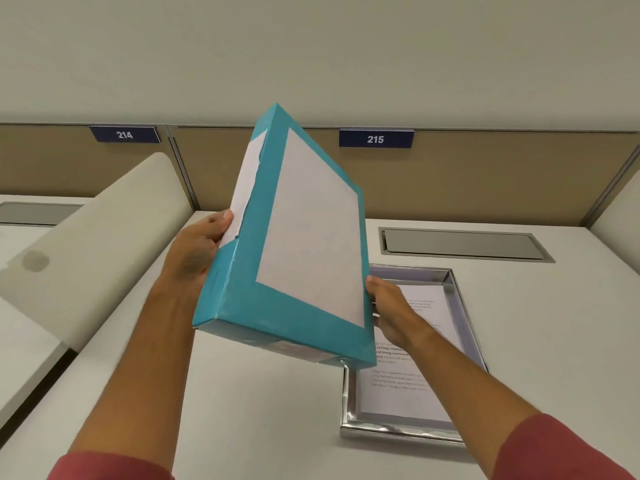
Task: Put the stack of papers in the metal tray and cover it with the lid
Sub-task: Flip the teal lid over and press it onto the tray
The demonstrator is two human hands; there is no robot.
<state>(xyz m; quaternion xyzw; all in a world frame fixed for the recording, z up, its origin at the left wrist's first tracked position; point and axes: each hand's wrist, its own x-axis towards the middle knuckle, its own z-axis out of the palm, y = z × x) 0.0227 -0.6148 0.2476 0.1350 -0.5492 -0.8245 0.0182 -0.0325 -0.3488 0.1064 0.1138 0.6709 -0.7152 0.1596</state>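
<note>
1. The table (263, 410) lies beneath both hands, giving the work a flat base.
2. The lid (294, 244), teal with a white panel, is held tilted in the air between the hands, apparently for turning over the tray.
3. The metal tray (398, 429) sits below the right hand; the stack of papers (405, 393) is already laid inside.
4. The left hand (197, 251) is closed on the lid's far edge, the right hand (388, 306) on its near edge, for balance.
</note>
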